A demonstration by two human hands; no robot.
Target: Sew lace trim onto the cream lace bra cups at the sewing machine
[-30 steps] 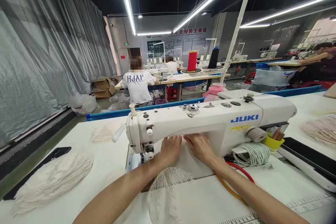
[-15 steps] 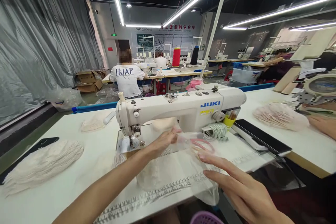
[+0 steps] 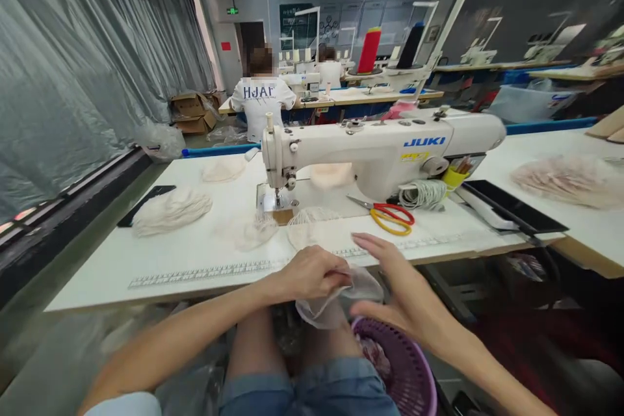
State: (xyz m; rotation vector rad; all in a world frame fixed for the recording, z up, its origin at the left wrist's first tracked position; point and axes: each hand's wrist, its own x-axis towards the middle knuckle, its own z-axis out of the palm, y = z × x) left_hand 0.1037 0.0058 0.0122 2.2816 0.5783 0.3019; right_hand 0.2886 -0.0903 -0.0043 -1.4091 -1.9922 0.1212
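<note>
My left hand [image 3: 316, 273] is closed on a piece of thin, sheer white fabric [image 3: 319, 312], which hangs over my lap just off the table's front edge. My right hand [image 3: 397, 289] is beside the fabric, thumb and fingers apart, with nothing gripped. Beyond both hands stands a white JUKI sewing machine [image 3: 375, 149]. Small gathered pale pieces [image 3: 314, 227] lie in front of its needle area. Scissors [image 3: 392, 216] with red and yellow handles rest to the right of them.
A purple basket [image 3: 426, 370] with cloth inside stands below my right hand. A ruler strip [image 3: 195, 273] runs along the table front. Fabric stacks lie left [image 3: 170, 211] and right [image 3: 560, 179]. Coiled cord [image 3: 422, 195] sits by the machine. A person in a white shirt [image 3: 263, 97] sits ahead.
My left hand has drawn the sheer fabric back off the table toward my lap, uncovering the scissors. My right hand has moved left, near it. The view has tilted down.
</note>
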